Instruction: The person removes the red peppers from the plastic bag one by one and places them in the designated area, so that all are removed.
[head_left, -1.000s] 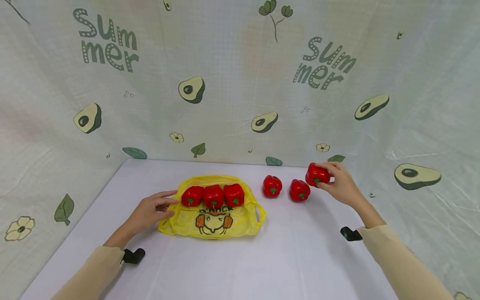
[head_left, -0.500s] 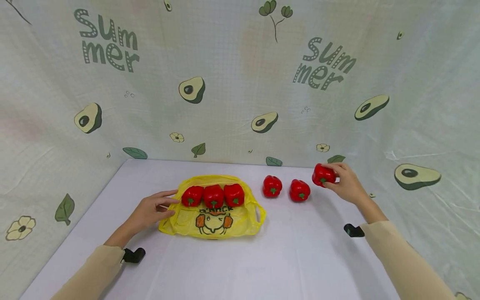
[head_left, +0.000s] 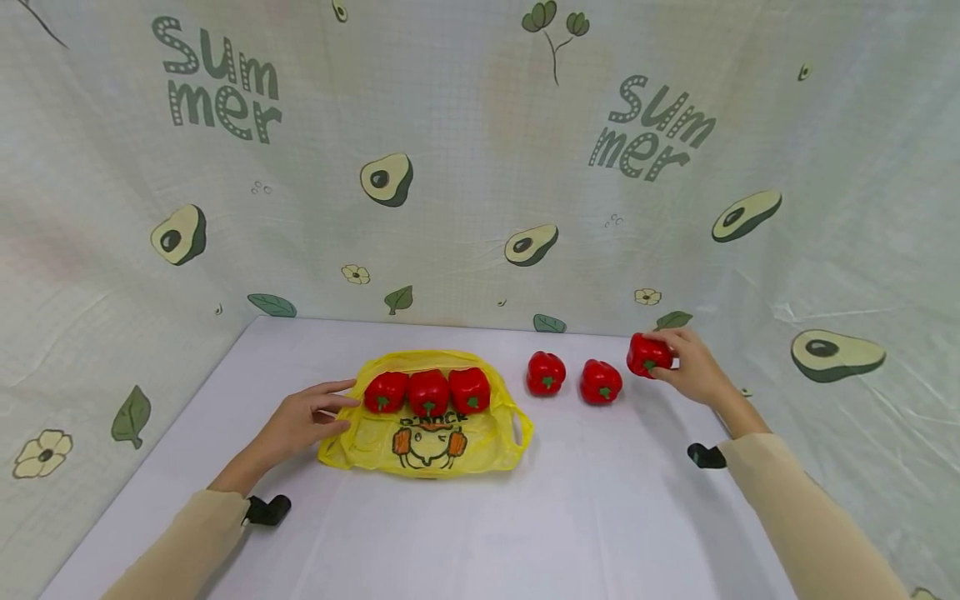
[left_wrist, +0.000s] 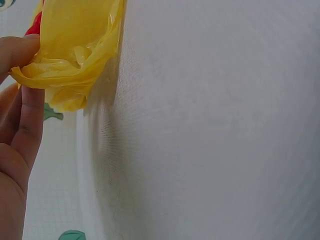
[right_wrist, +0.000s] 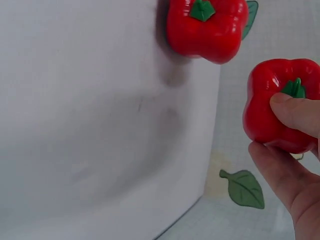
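Observation:
A yellow plastic bag lies flat on the white table, with three red bell peppers in a row on its far half. My left hand is at the bag's left edge. In the left wrist view that left hand pinches a bunched fold of the yellow bag between thumb and fingers. Two more red peppers stand on the table right of the bag. My right hand grips another red pepper at the row's right end, low over the table. In the right wrist view the held pepper is near its neighbour pepper.
A printed cloth backdrop with avocados and leaves walls in the table at the back and both sides, close behind my right hand. Black wrist mounts show at both sleeves.
My right hand has carried its pepper a little to the right, away from the two standing peppers. The left hand and the bag have stayed put.

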